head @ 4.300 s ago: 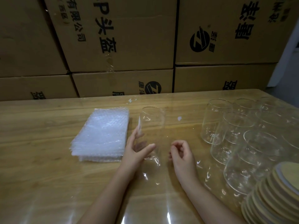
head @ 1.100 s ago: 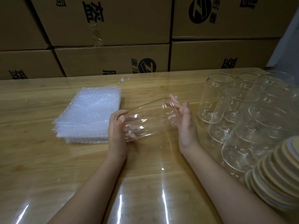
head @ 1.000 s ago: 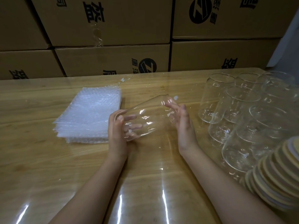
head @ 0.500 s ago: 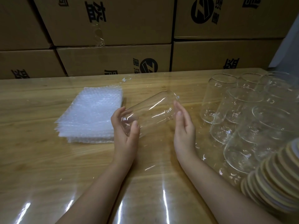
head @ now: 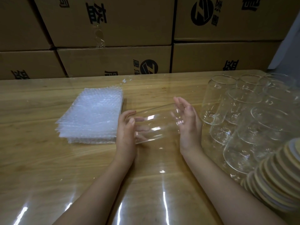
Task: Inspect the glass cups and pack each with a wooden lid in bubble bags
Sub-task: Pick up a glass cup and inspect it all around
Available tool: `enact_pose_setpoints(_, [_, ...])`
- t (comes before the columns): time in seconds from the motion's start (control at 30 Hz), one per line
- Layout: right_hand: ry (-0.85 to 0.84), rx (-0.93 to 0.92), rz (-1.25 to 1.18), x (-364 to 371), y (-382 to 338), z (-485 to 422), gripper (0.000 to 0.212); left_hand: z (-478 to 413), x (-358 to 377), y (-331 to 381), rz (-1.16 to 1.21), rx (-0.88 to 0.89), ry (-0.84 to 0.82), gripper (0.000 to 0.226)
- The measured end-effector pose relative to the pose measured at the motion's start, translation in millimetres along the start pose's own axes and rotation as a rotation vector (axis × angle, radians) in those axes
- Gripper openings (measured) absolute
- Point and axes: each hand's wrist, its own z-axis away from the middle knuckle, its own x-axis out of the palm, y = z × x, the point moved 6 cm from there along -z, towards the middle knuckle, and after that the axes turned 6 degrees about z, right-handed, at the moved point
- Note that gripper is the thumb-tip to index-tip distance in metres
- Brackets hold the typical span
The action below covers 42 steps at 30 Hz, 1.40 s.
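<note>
Glass cup (head: 155, 124) sideways between left hand (head: 125, 132), right hand (head: 188, 120).

All the print stands on the brown cardboard boxes (head: 129, 30) stacked behind the table. The upper middle box carries big black Chinese characters; 盔 (head: 97, 14) can be read. A round black logo with a slanted Z-like mark (head: 202, 12) stands on the upper right box, and another (head: 149, 67) on the lower middle box. The small characters beside them are too blurred to read.

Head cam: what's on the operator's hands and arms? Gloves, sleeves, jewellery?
Nothing worn. The bare left hand and bare right hand show no gloves, rings or watch; both forearms are uncovered to the frame edge, no sleeves in view.
</note>
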Motion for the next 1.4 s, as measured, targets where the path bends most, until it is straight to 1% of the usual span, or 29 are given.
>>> enact_pose_setpoints(0.07, [0.02, 0.032, -0.059, 2.6, -1.6, 3.0, 0.053, -0.9, 2.2, -5.1, 0.078, -0.102, 0.037, 0.037])
enact_pose_setpoints(0.13, [0.027, 0.032, -0.08, 8.1, -3.8, 7.1, 0.07, 1.0, 7.3, -13.6, 0.225, -0.261, 0.081, 0.036])
enact_pose_setpoints(0.17, [0.023, 0.017, -0.08, 11.6, -5.3, 8.9, 0.074, 2.8, 11.6, -17.8, 0.305, -0.336, 0.088, 0.039])
enact_pose_setpoints(0.23, [-0.001, -0.033, -0.047, 18.0, -6.6, 12.4, 0.076, 7.1, 19.6, -24.3, 0.409, -0.449, 0.092, 0.043])
enact_pose_setpoints(0.3, [-0.038, -0.035, -0.02, 24.2, -4.8, 17.2, 0.081, 12.9, 26.7, -29.4, 0.492, -0.532, 0.111, 0.044])
enact_pose_setpoints(0.4, [-0.007, 0.013, -0.015, 26.6, 2.1, 21.0, 0.092, 22.3, 37.6, -32.9, 0.551, -0.577, 0.156, 0.045])
enact_pose_setpoints(0.47, [0.036, 0.036, -0.023, 26.0, 5.9, 20.5, 0.088, 24.7, 37.9, -33.1, 0.499, -0.541, 0.213, 0.043])
enact_pose_setpoints(0.5, [0.052, 0.034, -0.017, 25.5, 7.0, 20.1, 0.088, 24.3, 36.9, -31.9, 0.459, -0.492, 0.229, 0.039])
enact_pose_setpoints(0.53, [0.063, 0.028, -0.003, 25.1, 7.1, 19.4, 0.09, 23.6, 34.5, -29.3, 0.387, -0.415, 0.231, 0.032])
enact_pose_setpoints(0.6, [0.076, 0.039, 0.04, 23.9, 8.6, 18.4, 0.09, 21.4, 28.3, -15.0, 0.115, -0.176, 0.208, 0.024])
enact_pose_setpoints(0.63, [0.078, 0.054, 0.055, 23.7, 9.0, 17.8, 0.088, 21.1, 26.8, -9.6, -0.003, -0.057, 0.169, 0.025])
enact_pose_setpoints(0.7, [0.074, 0.095, 0.075, 22.0, 8.6, 13.9, 0.084, 22.1, 29.9, -2.9, -0.109, 0.072, 0.04, 0.025])
enact_pose_setpoints(0.77, [0.046, 0.13, 0.118, 19.5, 9.4, 6.6, 0.076, 21.7, 33.8, 3.8, -0.293, 0.212, -0.131, 0.036])
enact_pose_setpoints(0.83, [-0.034, 0.144, 0.197, 18.4, 10.6, 1.1, 0.067, 22.7, 39.3, 10.1, -0.499, 0.381, -0.312, 0.042])
enact_pose_setpoints(0.87, [-0.083, 0.141, 0.238, 18.7, 10.8, -0.5, 0.067, 23.3, 41.5, 11.3, -0.554, 0.433, -0.373, 0.043])
enact_pose_setpoints(0.9, [-0.129, 0.136, 0.278, 20.0, 10.0, -0.9, 0.072, 22.8, 42.7, 10.9, -0.562, 0.437, -0.407, 0.043])
enact_pose_setpoints(0.93, [-0.173, 0.13, 0.314, 22.7, 8.4, -0.7, 0.076, 23.2, 43.6, 11.7, -0.538, 0.389, -0.422, 0.044])
enact_pose_setpoints(1.0, [-0.234, 0.103, 0.366, 27.1, 4.6, 0.7, 0.081, 22.6, 44.9, 13.0, -0.445, 0.238, -0.415, 0.046])
enact_pose_setpoints(1.03, [-0.247, 0.083, 0.375, 28.1, 3.4, 1.5, 0.082, 22.5, 45.8, 14.4, -0.415, 0.193, -0.392, 0.046])
enact_pose_setpoints(1.07, [-0.254, 0.059, 0.37, 29.4, 2.5, 2.7, 0.081, 22.0, 47.3, 18.0, -0.415, 0.181, -0.363, 0.048])
enact_pose_setpoints(1.13, [-0.263, -0.01, 0.365, 33.6, -1.8, 7.6, 0.071, 18.2, 47.5, 21.4, -0.378, 0.142, -0.306, 0.054])
enact_pose_setpoints(1.2, [-0.278, -0.079, 0.415, 39.4, -5.3, 13.6, 0.061, 11.6, 42.6, 19.4, -0.29, 0.008, -0.23, 0.056])
enact_pose_setpoints(1.27, [-0.287, -0.151, 0.451, 43.1, -8.0, 19.1, 0.058, 5.5, 38.9, 18.0, -0.321, -0.075, -0.178, 0.062])
enact_pose_setpoints(1.33, [-0.285, -0.225, 0.458, 43.8, -8.7, 24.8, 0.057, 3.2, 37.7, 20.7, -0.356, -0.103, -0.133, 0.069])
enact_pose_setpoints(1.4, [-0.29, -0.321, 0.496, 45.6, -11.3, 32.4, 0.056, 1.4, 37.9, 27.0, -0.386, -0.081, -0.072, 0.07])
